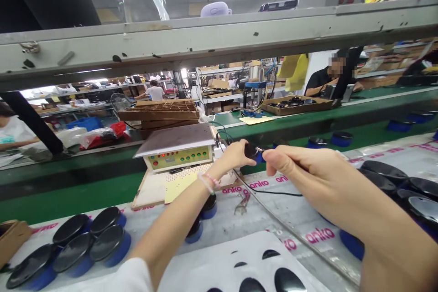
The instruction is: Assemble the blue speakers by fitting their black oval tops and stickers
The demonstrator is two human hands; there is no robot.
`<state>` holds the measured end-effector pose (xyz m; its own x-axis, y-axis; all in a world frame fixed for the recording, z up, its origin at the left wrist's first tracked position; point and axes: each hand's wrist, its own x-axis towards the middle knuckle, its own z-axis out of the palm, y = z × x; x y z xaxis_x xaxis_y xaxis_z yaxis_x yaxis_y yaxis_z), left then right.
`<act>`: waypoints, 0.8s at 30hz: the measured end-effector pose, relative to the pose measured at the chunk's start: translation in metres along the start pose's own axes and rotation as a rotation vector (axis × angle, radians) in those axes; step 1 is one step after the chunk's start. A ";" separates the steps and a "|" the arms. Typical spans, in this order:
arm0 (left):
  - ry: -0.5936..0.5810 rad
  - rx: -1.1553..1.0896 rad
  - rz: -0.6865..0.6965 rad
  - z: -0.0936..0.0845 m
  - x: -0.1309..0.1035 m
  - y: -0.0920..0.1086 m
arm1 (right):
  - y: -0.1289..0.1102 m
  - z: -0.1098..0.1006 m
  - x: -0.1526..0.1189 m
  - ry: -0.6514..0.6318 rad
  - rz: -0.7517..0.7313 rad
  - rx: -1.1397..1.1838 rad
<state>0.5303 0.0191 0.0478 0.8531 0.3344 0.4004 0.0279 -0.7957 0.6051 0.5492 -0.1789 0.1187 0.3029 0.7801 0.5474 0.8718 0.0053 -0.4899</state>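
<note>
My left hand (237,154) reaches forward, its thumb and fingers closed around a round black-and-blue piece (259,157), partly hidden by the hands. My right hand (308,169) pinches a thin tool with a metal tip (259,149), which points left at that piece. Most of the tool is hidden inside my fist. Under my left forearm stand a few more black-topped blue round pieces (209,207). A white sheet with black oval stickers (263,264) lies close to me.
A control box (179,157) with lit buttons sits on a board beyond my left forearm. Black-topped blue pieces stand at left (107,239) and right (422,207). A black cable (273,192) crosses the plastic-covered table. A metal shelf beam (219,39) spans overhead; a person (321,82) sits across.
</note>
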 end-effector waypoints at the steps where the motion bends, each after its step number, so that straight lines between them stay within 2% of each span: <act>1: 0.006 -0.071 -0.029 -0.011 -0.011 0.000 | 0.000 0.002 0.000 -0.005 0.011 -0.007; 4: 0.013 -0.303 -0.091 -0.046 -0.063 0.003 | -0.005 0.014 0.001 -0.124 0.040 0.000; 7: 0.003 -0.500 -0.132 -0.079 -0.130 0.011 | -0.019 0.037 0.002 -0.321 -0.037 0.039; 9: -0.009 -0.750 -0.199 -0.094 -0.168 0.017 | -0.030 0.053 0.001 -0.419 -0.117 0.064; 11: 0.006 -0.988 -0.247 -0.104 -0.194 0.021 | -0.040 0.068 -0.001 -0.486 -0.154 0.113; 13: 0.063 -1.091 -0.255 -0.110 -0.208 0.022 | -0.046 0.078 -0.003 -0.531 -0.153 0.180; 16: 0.163 -1.106 -0.245 -0.112 -0.216 0.020 | -0.051 0.085 -0.004 -0.548 -0.151 0.256; 20: 0.187 -1.115 -0.299 -0.108 -0.222 0.016 | -0.055 0.088 -0.004 -0.580 -0.163 0.240; 24: 0.256 -0.945 -0.288 -0.105 -0.225 0.015 | -0.060 0.093 -0.009 -0.475 -0.186 0.084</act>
<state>0.2845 -0.0151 0.0388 0.7388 0.6363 0.2221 -0.3027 0.0189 0.9529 0.4588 -0.1281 0.0799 -0.0798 0.9591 0.2715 0.8542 0.2061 -0.4773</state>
